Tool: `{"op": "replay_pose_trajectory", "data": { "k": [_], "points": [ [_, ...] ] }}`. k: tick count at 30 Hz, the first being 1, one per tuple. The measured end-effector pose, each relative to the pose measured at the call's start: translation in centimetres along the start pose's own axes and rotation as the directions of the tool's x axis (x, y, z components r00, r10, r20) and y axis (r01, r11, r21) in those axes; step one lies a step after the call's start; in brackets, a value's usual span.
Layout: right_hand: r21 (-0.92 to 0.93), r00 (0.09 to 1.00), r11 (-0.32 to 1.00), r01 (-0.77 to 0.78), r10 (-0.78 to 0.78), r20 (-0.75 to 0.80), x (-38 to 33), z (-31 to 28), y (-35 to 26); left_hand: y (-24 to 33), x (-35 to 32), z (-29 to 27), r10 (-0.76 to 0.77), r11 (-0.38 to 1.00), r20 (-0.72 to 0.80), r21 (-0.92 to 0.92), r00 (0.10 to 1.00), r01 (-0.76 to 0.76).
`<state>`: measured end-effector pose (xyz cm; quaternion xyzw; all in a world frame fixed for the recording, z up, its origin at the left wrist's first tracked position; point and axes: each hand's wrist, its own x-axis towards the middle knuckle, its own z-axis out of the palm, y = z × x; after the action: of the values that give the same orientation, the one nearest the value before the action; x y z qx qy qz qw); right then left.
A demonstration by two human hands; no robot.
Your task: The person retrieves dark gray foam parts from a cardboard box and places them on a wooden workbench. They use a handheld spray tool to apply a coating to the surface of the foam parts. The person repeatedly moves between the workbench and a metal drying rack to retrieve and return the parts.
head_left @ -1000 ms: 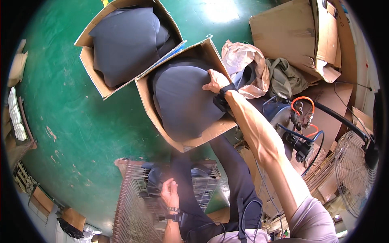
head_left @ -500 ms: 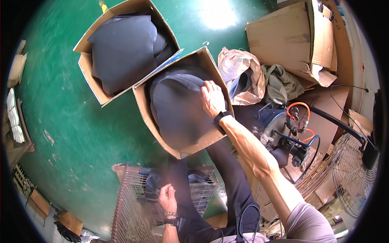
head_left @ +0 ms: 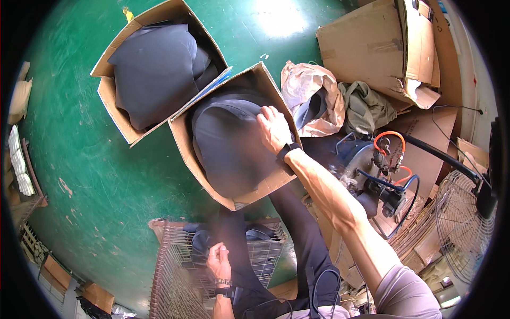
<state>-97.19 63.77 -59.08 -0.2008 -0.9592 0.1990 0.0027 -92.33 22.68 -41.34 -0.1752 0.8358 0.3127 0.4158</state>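
A cardboard box (head_left: 201,178) of dark grey sheets (head_left: 228,146), thin and curled into rounded folds, stands just ahead of my legs. Over the right side of these sheets is my right hand (head_left: 273,129), its bent fingers closed on a sheet's edge; the thumb and fingertips are partly hidden. My left hand (head_left: 218,260) hangs low beside my leg, above a wire basket (head_left: 172,260). Its fingers are curled together, and nothing shows in them. A second cardboard box (head_left: 109,98) with similar dark sheets (head_left: 154,69) touches the first at the far left.
Right of the near box lie a crumpled paper sack (head_left: 305,85) and an olive cloth bundle (head_left: 366,109). A large carton (head_left: 364,48) stands behind them. A machine with orange and blue hoses (head_left: 390,196) and a fan (head_left: 459,228) occupy the right side.
The view has shifted slightly, so the boxes appear a little further left. My right hand stays at the sheets, and my left hand keeps its place low by my leg.
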Motion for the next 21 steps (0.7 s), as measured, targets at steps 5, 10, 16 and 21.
{"op": "replay_pose_trajectory", "data": {
  "k": [5, 10, 16, 21],
  "points": [
    [0.098, 0.94, 0.962, -0.254, 0.222, 0.258, 0.7, -0.2, 0.2, 0.2, -0.1, 0.2, -0.003, 1.0, -0.007, -0.022, 1.0, 0.003],
    [0.185, 0.906, 0.916, -0.357, 0.291, 0.308, 2.4, 0.9, 2.2, 0.3, -0.3, 0.2, -0.019, 1.0, -0.002, -0.01, 1.0, 0.019],
    [0.07, 0.74, 0.92, -0.387, 0.264, 0.619, 4.6, -0.6, 1.4, 0.1, -0.4, 0.2, -0.037, 0.999, 0.003, -0.033, 0.999, 0.038],
    [0.364, 0.896, 0.887, -0.285, 0.111, 0.431, 0.9, -2.7, -1.6, 0.4, -0.5, 0.4, 0.067, 0.996, 0.049, -0.07, 0.997, -0.064]
  ]
}}
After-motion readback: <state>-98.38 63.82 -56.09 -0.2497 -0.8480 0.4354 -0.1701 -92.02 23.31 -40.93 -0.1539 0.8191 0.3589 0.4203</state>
